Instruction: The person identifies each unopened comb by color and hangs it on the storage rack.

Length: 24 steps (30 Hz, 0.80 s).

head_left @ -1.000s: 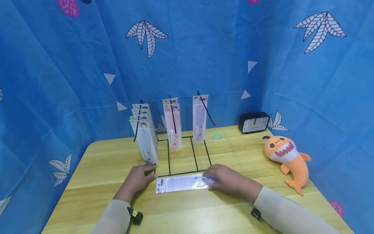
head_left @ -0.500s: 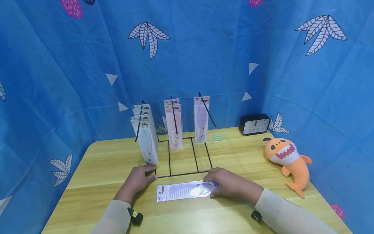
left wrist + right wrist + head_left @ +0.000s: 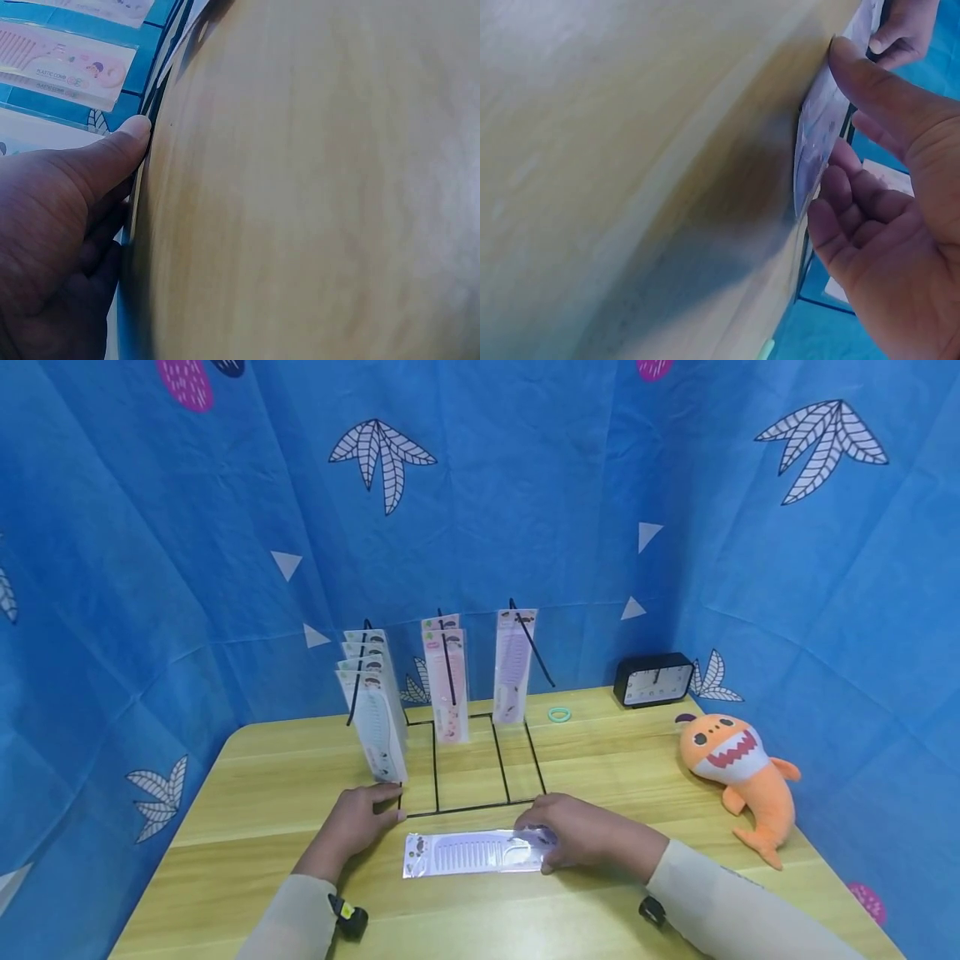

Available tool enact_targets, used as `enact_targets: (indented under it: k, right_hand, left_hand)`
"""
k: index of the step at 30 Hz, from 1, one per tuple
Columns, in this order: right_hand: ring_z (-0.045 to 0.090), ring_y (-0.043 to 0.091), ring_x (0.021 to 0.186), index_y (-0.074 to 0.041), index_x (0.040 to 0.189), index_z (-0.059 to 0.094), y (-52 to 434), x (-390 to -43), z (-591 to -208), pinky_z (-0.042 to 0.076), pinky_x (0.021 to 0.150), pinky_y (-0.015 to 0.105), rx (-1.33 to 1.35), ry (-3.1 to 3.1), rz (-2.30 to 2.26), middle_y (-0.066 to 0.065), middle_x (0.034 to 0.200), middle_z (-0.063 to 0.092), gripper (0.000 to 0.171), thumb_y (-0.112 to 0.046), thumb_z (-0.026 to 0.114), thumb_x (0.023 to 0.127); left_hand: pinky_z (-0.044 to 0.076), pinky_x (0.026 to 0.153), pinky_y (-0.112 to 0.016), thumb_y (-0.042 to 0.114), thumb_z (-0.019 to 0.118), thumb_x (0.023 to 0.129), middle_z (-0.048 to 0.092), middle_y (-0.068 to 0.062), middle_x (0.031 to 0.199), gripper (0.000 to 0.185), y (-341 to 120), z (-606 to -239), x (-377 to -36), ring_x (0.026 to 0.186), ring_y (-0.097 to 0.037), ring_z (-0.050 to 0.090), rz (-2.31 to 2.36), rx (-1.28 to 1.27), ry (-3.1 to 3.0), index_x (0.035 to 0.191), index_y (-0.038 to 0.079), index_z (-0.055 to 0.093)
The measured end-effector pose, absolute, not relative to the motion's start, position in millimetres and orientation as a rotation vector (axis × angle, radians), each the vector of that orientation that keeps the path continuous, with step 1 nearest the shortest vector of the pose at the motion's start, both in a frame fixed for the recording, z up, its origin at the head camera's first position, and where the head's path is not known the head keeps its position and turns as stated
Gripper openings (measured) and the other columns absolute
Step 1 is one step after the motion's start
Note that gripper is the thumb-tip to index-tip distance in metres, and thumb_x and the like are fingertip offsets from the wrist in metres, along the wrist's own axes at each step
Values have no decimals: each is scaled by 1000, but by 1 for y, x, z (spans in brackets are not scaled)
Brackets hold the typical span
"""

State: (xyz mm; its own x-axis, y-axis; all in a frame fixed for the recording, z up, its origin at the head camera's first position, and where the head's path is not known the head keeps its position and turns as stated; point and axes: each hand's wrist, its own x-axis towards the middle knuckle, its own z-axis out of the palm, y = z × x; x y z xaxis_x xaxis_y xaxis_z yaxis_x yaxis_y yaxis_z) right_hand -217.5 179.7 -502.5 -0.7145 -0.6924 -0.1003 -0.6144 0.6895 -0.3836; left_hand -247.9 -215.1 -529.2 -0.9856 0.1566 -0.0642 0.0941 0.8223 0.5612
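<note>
Pinching packaged comb (image 3: 468, 853) end, right hand (image 3: 592, 839); table (image 3: 637, 777).

I see a packaged comb (image 3: 472, 853) lying flat on the tabletop (image 3: 247, 793), lengthwise left to right, just in front of the wire rack (image 3: 468, 777). My right hand (image 3: 581, 831) sits at the comb's right end, thumb and fingers (image 3: 832, 169) on either side of the package edge. My left hand (image 3: 356, 822) rests on the tabletop at the rack's front left corner, left of the comb. On the rack's three hooks hang more combs (image 3: 375, 710), the fullest row on the left. Behind the rack to the right lies a ring (image 3: 558, 714), then a clock (image 3: 652, 679) farther right. A plush shark (image 3: 738, 777) lies at the right edge, in front of the clock.
</note>
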Motion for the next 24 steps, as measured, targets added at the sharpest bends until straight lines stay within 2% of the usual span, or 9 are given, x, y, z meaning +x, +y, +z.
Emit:
enact_targets:
  k: [5, 9, 14, 19, 24]
  right_hand:
    - [63, 12, 113, -24, 141, 70, 176, -215, -497, 60, 101, 36, -987, 2636, -462, -5, 127, 69, 63, -26, 96, 84]
    - [67, 13, 115, -19, 138, 72, 176, -210, -489, 62, 104, 37, -1078, 2650, -430, -4, 128, 70, 45, -17, 85, 94]
    - [68, 9, 108, -19, 126, 79, 176, -207, -480, 64, 99, 33, -1221, 2716, -388, -7, 117, 71, 26, -11, 74, 102]
    - [66, 5, 99, -20, 121, 80, 175, -206, -475, 64, 91, 29, -1280, 2719, -436, -8, 110, 69, 23, -7, 71, 104]
    - [68, 4, 102, -19, 119, 81, 177, -205, -473, 65, 92, 27, -1321, 2676, -530, -9, 111, 71, 23, -5, 70, 104]
  left_hand:
    - [40, 127, -65, 26, 82, 100, 61, -12, 159, 48, -215, -529, -248, 153, -44, 50, 891, 202, 2897, 146, 18, 71]
    - [41, 127, -65, 26, 82, 100, 61, -12, 158, 47, -216, -530, -248, 152, -44, 51, 904, 221, 2896, 145, 18, 72]
    - [41, 126, -65, 27, 81, 101, 62, -11, 158, 47, -215, -529, -248, 152, -44, 52, 896, 218, 2902, 146, 19, 72]
    - [41, 127, -65, 27, 81, 101, 62, -11, 158, 47, -215, -529, -249, 152, -43, 52, 894, 222, 2901, 146, 18, 72]
    - [42, 126, -64, 26, 81, 100, 63, -11, 157, 47, -216, -530, -248, 151, -43, 53, 891, 240, 2905, 145, 16, 72]
